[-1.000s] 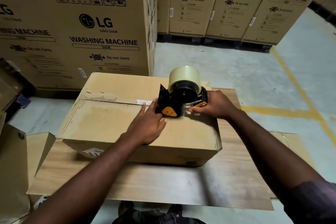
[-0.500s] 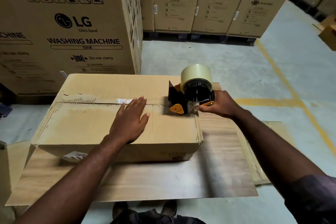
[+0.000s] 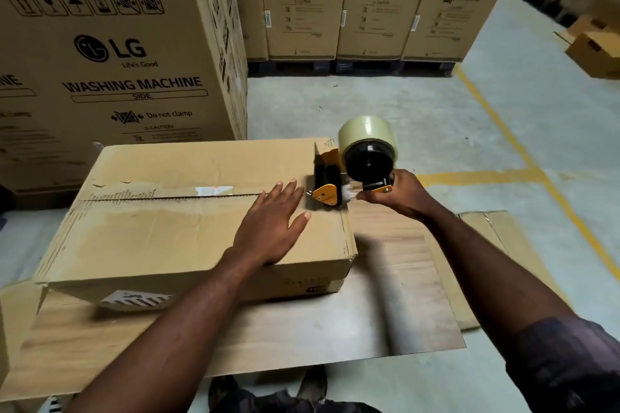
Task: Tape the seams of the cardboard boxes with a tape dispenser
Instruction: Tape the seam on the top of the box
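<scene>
1 cardboard box (image 3: 167, 245) is lying on a cardboard sheet (image 3: 335, 329). The left hand (image 3: 271, 228) is pressing flat on its top; the right hand (image 3: 399, 194) is gripping 1 tape dispenser (image 3: 327, 178) at its right edge.

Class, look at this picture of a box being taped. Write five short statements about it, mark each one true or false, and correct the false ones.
1. The right hand grips the tape dispenser by its handle. True.
2. The left hand lies flat, fingers straight, on top of the cardboard box. True.
3. The tape dispenser sits at the box's left end. False: it is at the right end of the top, in line with the seam.
4. The box stands on bare floor. False: it rests on a flat cardboard sheet.
5. The large boxes behind read "WASHING MACHINE". True.
</scene>
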The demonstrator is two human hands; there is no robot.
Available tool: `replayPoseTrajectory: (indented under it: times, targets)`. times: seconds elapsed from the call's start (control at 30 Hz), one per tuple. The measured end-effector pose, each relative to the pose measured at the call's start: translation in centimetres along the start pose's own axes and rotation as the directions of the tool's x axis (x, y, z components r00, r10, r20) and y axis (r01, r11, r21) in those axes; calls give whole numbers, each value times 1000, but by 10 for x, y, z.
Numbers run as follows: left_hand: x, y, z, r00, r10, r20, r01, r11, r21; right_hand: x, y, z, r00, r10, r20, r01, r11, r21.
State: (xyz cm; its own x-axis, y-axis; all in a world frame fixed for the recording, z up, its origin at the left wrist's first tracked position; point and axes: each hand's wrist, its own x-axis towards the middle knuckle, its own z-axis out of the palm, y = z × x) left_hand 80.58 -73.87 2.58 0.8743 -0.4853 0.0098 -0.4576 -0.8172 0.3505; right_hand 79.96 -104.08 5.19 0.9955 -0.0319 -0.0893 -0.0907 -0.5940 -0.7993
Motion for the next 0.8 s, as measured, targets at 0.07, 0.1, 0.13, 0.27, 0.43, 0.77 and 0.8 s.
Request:
replayPoseTrajectory:
  times: [0.07, 0.1, 0.13, 0.27, 0.43, 0.77, 0.8]
  targets:
    - [1, 1, 2, 1000, -11, -16, 10, 1000, -11, -8, 8, -12, 999, 34, -13, -34, 999, 22]
    - [1, 2, 4, 999, -19, -32, 19, 1000, -11, -12, 13, -15, 999, 29, -16, -29, 999, 19]
    - [2, 4, 5, 998, -38, -47, 38, 999, -5, -14, 15, -16, 1000, 22, -18, -22, 1000, 14]
    - [12, 36, 11, 990, -137, -25, 139, 986, 91, -16, 18, -11, 999, 42, -27, -41, 999, 33]
    - [29, 77, 21, 997, -20, 70, 10, 992, 129, -19, 32, 2, 995, 100, -30, -96, 991, 95]
    - [31, 80, 26, 998, -56, 34, 53, 994, 93, -26, 49, -10, 986, 159, -51, -152, 980, 129]
    - [31, 80, 26, 998, -52, 35, 48, 994, 102, -27, 51, -13, 986, 165, -35, -160, 981, 113]
